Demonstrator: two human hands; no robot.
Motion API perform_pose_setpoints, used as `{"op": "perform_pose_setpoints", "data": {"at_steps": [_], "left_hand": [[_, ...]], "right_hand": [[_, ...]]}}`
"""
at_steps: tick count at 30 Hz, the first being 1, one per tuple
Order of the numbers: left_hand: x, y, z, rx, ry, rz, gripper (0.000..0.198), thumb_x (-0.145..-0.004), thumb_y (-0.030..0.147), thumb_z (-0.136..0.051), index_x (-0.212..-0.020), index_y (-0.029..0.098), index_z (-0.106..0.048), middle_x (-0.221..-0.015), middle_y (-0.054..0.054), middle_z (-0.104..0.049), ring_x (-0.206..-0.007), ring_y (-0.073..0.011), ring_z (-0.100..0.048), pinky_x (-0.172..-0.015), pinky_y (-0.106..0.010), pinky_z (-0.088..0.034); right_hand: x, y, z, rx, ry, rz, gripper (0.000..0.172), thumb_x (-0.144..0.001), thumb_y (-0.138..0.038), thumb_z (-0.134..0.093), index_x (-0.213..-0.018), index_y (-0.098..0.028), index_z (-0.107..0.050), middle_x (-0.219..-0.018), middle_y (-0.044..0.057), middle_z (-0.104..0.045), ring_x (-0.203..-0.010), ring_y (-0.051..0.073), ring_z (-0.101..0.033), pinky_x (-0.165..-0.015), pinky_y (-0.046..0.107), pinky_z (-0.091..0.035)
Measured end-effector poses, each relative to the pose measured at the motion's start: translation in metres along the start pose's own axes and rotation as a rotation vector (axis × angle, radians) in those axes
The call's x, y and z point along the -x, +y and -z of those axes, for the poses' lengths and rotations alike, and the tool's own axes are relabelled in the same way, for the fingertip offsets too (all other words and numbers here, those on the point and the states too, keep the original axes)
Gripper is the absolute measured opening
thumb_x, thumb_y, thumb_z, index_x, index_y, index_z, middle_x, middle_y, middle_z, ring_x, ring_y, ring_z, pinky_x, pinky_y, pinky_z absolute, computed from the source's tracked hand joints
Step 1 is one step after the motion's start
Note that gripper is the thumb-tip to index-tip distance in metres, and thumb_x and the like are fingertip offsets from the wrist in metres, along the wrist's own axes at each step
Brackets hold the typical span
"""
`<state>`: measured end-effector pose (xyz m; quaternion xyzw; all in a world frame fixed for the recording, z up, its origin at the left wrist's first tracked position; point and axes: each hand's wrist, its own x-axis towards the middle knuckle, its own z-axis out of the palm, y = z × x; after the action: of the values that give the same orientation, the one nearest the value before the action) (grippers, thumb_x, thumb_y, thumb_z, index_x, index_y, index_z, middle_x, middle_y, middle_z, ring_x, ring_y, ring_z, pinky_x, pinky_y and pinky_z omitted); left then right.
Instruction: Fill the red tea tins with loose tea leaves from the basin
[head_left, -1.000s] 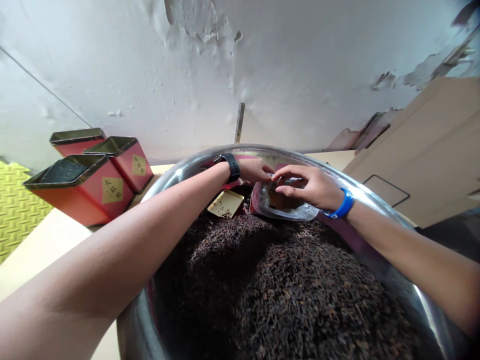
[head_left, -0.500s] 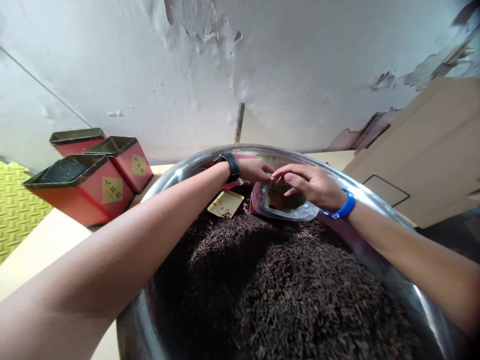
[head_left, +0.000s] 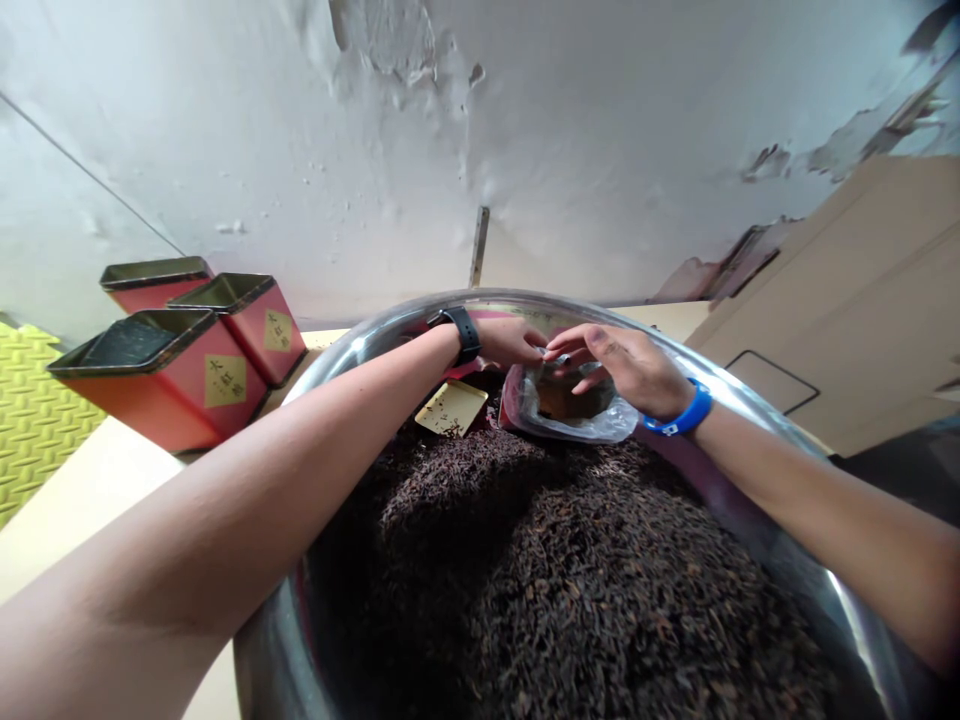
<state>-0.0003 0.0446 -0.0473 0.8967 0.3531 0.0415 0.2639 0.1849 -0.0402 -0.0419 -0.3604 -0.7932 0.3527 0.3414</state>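
A red tin [head_left: 513, 398] lined with a clear plastic bag [head_left: 600, 425] stands in a large metal basin, at the far side of a heap of dark loose tea leaves [head_left: 600, 560]. My left hand [head_left: 510, 341], below a black watch, pinches the bag's edge at the tin's far left; its fingertips are partly hidden. Over the bag's mouth, my right hand [head_left: 634, 370], with a blue wristband, has its fingers apart, the index fingertip close to my left fingers. Beside the tin, a shallow gold lid [head_left: 452, 408] lies on the leaves with a few bits on it.
The basin's shiny rim [head_left: 510, 297] curves round the leaves. Three open red tins [head_left: 180, 390] with yellow labels stand on the pale table [head_left: 82, 510] at left; the nearest holds something dark. A peeling wall [head_left: 570, 150] rises behind, and a cardboard box [head_left: 847, 290] stands at right.
My right hand has shifted slightly, its thumb lifting up and its fingers spreading a little over the bag's mouth. The left hand stays at the bag's edge.
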Motion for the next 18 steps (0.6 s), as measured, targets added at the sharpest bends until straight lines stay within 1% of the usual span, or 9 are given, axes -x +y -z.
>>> {"op": "perform_pose_setpoints", "data": {"at_steps": [5,8,11,16,18], "left_hand": [[0.0000,0.0002,0.0011,-0.001,-0.002,0.005,0.045,-0.071,0.038,-0.049,-0.111,0.022,-0.059,-0.066,-0.002,-0.053,-0.058,-0.0125,-0.046,-0.053,-0.024,-0.036],[0.0009,0.0014,0.0021,-0.005,-0.025,0.014,0.045,-0.071,0.037,-0.050,-0.113,0.022,-0.058,-0.065,-0.001,-0.052,-0.058,-0.0115,-0.046,-0.052,-0.022,-0.035],[0.0025,0.0037,0.0029,-0.020,-0.031,0.014,0.043,-0.071,0.035,-0.050,-0.112,0.021,-0.058,-0.065,0.000,-0.052,-0.058,-0.0109,-0.045,-0.052,-0.020,-0.034],[0.0020,0.0033,0.0027,-0.026,-0.013,0.026,0.044,-0.071,0.035,-0.050,-0.112,0.021,-0.058,-0.070,-0.001,-0.055,-0.060,-0.0107,-0.046,-0.053,-0.020,-0.035],[0.0007,0.0018,0.0024,-0.034,-0.005,0.011,0.043,-0.070,0.034,-0.050,-0.109,0.021,-0.059,-0.071,-0.001,-0.056,-0.061,-0.0109,-0.046,-0.054,-0.021,-0.035]], "right_hand": [[-0.0001,-0.0003,-0.0007,0.024,0.009,-0.003,0.045,-0.087,-0.054,-0.034,-0.105,-0.020,-0.056,-0.100,0.010,-0.062,-0.076,0.016,-0.062,-0.054,0.027,-0.051],[-0.0001,0.0000,-0.0011,0.031,0.018,-0.012,0.045,-0.087,-0.054,-0.033,-0.110,-0.020,-0.053,-0.091,0.008,-0.063,-0.075,0.016,-0.061,-0.054,0.027,-0.051],[-0.0003,-0.0005,-0.0014,0.043,0.020,-0.018,0.046,-0.087,-0.055,-0.033,-0.110,-0.020,-0.052,-0.082,0.007,-0.064,-0.074,0.016,-0.061,-0.056,0.028,-0.051],[-0.0006,-0.0009,-0.0020,0.075,0.016,-0.012,0.046,-0.087,-0.054,-0.034,-0.109,-0.018,-0.053,-0.082,0.008,-0.065,-0.076,0.017,-0.062,-0.058,0.028,-0.052],[-0.0007,-0.0001,-0.0022,0.076,0.010,-0.013,0.045,-0.087,-0.053,-0.035,-0.109,-0.018,-0.053,-0.081,0.007,-0.065,-0.075,0.017,-0.062,-0.059,0.029,-0.053]]}}
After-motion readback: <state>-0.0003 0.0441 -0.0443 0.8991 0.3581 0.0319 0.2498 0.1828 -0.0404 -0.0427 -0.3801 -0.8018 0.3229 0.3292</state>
